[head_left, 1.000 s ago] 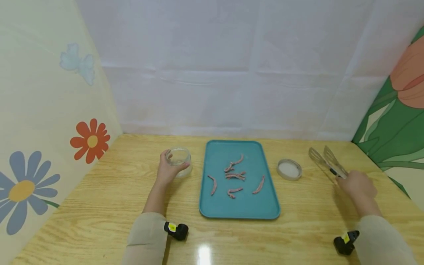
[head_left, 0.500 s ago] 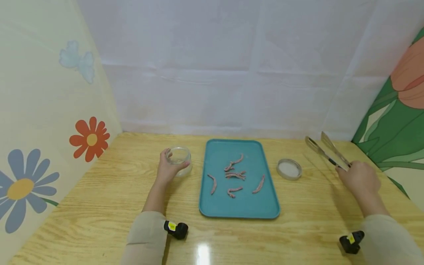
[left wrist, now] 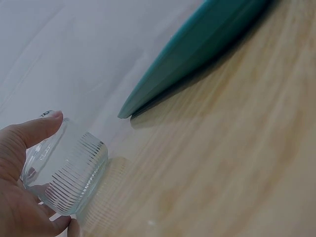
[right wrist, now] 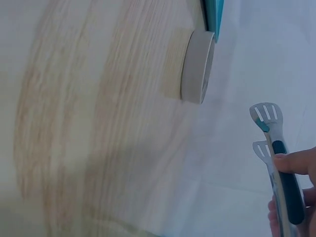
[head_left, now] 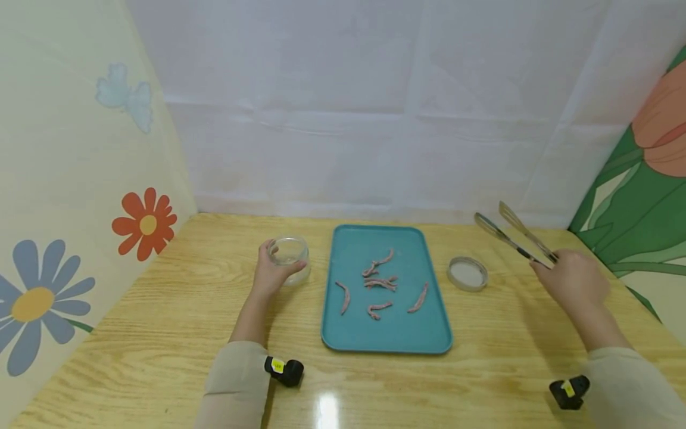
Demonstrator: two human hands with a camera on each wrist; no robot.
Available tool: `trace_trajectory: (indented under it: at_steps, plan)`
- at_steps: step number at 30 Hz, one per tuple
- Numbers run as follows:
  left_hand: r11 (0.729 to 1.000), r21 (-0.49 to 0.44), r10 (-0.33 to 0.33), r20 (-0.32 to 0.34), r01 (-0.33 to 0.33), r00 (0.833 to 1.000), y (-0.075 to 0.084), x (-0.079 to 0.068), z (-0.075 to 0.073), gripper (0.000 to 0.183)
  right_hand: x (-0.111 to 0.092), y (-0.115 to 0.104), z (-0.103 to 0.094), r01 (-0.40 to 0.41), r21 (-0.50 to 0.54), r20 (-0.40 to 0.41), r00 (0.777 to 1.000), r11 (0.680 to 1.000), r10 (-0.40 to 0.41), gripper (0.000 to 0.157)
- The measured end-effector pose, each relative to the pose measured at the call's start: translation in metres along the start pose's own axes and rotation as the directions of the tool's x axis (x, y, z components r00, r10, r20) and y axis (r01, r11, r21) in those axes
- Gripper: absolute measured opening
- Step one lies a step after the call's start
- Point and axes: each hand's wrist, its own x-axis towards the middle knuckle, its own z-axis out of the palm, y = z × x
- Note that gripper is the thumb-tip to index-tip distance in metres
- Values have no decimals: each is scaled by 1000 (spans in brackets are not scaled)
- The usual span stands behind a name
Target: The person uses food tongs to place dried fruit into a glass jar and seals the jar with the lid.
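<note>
My left hand [head_left: 271, 273] grips a clear glass jar [head_left: 290, 262] that stands on the table left of the tray; its ribbed wall shows in the left wrist view, with the thumb near the rim. On the right, my right hand [head_left: 576, 285] holds a pair of metal tongs [head_left: 517, 233] above the table. Their slotted heads are spread apart and point away from me. A dark handle grip [right wrist: 290, 190] lies under the thumb in the right wrist view. Several reddish meat strips [head_left: 382, 284] lie apart on the blue tray [head_left: 387, 337]. Nothing sits between the tong heads.
A round, pale lid [head_left: 468, 274] lies on the wooden table [head_left: 375, 393] between the tray and the tongs. White cloth [head_left: 343, 119] hangs behind the table, with flower-patterned panels [head_left: 53, 196] at the sides. A black wrist camera [head_left: 286, 371] is strapped to each sleeve.
My right hand has lifted the tongs off the table and carried them somewhat left, toward the lid. My left hand keeps its hold on the jar in the same place.
</note>
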Motion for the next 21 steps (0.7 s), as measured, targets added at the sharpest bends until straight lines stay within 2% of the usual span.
trace_trajectory:
  at_steps: [5, 13, 21]
  plan:
    - [1000, -6, -2, -5, 2, 1000, 0, 1, 0, 93, -1, -14, -4, 47, -2, -34, 998, 999, -47, 39]
    - [1000, 3, -3, -9, 3, 1000, 1, 2, 0, 93, -4, -31, -9, 78, 0, -49, 996, 997, -78, 41]
    - [1000, -3, -6, 0, 6, 1000, 0, 0, -1, 93, -11, -44, -6, 199, 73, -63, 979, 977, -195, 39]
